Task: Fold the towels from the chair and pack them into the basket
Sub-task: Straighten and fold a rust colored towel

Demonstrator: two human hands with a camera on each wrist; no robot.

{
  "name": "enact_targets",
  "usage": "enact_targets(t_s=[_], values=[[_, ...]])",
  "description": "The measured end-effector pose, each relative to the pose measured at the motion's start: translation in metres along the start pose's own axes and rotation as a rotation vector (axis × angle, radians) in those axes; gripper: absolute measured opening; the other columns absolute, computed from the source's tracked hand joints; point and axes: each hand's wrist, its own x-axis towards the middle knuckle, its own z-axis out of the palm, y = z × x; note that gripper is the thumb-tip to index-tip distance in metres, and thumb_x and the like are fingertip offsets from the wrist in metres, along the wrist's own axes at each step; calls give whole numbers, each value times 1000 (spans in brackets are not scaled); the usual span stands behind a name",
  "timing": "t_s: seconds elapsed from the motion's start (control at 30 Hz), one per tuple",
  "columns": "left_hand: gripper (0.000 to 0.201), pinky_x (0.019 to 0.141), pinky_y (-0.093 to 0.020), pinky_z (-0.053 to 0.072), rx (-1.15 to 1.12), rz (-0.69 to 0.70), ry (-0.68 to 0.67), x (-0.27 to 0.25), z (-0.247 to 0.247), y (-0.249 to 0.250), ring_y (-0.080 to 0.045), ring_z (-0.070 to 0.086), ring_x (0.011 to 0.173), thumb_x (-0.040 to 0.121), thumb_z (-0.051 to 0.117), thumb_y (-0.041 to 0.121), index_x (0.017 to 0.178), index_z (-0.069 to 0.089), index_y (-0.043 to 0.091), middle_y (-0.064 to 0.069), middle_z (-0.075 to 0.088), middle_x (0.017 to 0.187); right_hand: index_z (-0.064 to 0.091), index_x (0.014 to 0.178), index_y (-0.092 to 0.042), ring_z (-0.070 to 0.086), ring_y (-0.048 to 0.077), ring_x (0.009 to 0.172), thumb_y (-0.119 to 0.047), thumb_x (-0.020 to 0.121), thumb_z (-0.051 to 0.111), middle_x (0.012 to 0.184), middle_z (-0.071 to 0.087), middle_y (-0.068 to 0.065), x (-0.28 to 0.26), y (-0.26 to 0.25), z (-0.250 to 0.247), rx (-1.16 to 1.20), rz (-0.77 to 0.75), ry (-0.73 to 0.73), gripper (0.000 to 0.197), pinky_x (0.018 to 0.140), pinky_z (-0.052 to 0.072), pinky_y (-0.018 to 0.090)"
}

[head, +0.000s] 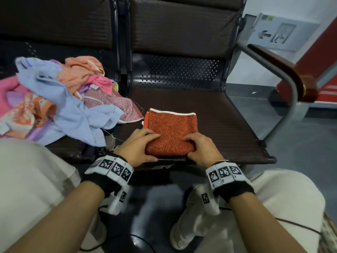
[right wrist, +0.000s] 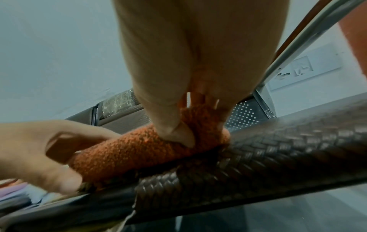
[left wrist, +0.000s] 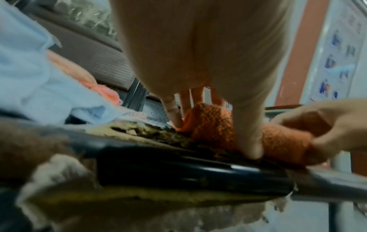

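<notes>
A folded orange towel with a white-trimmed far edge lies on the right chair seat, close to its front edge. My left hand grips the towel's near left corner, fingers on top and thumb at the front edge. My right hand grips the near right corner the same way. In the left wrist view the thumb presses the towel at the seat rim. The right wrist view shows the thumb dug into the towel. A loose pile of towels covers the left seat.
The chair's metal and wood armrest rises at the right. Dark backrests stand behind the seats. My knees in pale trousers and white shoes are below the seat edge, with cables on the floor.
</notes>
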Motion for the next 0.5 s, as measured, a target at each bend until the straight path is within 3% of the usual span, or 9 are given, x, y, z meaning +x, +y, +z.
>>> enact_targets(t_s=[0.07,0.13,0.2,0.27,0.33,0.43,0.5], values=[[62,103,-23,27,154,33,-1,2,-5,-2,-12,37,114,79,68,20,137,45,27,9,46,130,68,111,-19,60,20,104,-7,77,64,106,68,4,0,1,-4,5,-1,36,36,88,34,11],[50,96,-30,30,257,39,43,7,-14,0,-13,43,111,83,59,23,131,51,29,11,54,123,70,107,-22,61,18,94,-14,80,62,89,68,0,4,2,-10,36,13,85,29,78,32,9],[40,97,-35,31,195,25,117,15,-22,2,-17,51,110,82,57,25,122,57,28,9,61,110,69,105,-26,59,15,90,-19,80,61,83,63,-5,10,5,-15,107,53,149,27,75,33,11],[31,101,-40,35,34,-31,180,25,-29,3,-23,57,103,81,57,24,112,60,25,4,66,99,65,104,-32,57,11,88,-21,79,63,89,62,-8,19,10,-21,192,91,179,27,73,35,12],[22,99,-42,39,-76,-96,197,38,-33,1,-27,59,97,84,56,24,105,59,22,-1,68,94,59,106,-36,58,10,92,-24,74,72,100,62,-8,29,16,-27,295,115,121,37,76,39,16],[7,84,-36,45,-127,-166,199,58,-37,-6,-27,61,88,86,54,22,91,56,18,-3,66,84,53,115,-32,59,15,103,-23,65,85,111,61,-1,44,27,-35,381,117,-22,60,95,47,33],[5,79,-35,45,-136,-213,184,71,-37,-11,-26,60,86,86,54,22,87,55,18,-4,64,84,56,109,-29,62,19,100,-19,67,84,106,66,4,56,32,-37,389,120,-24,51,97,48,42]])
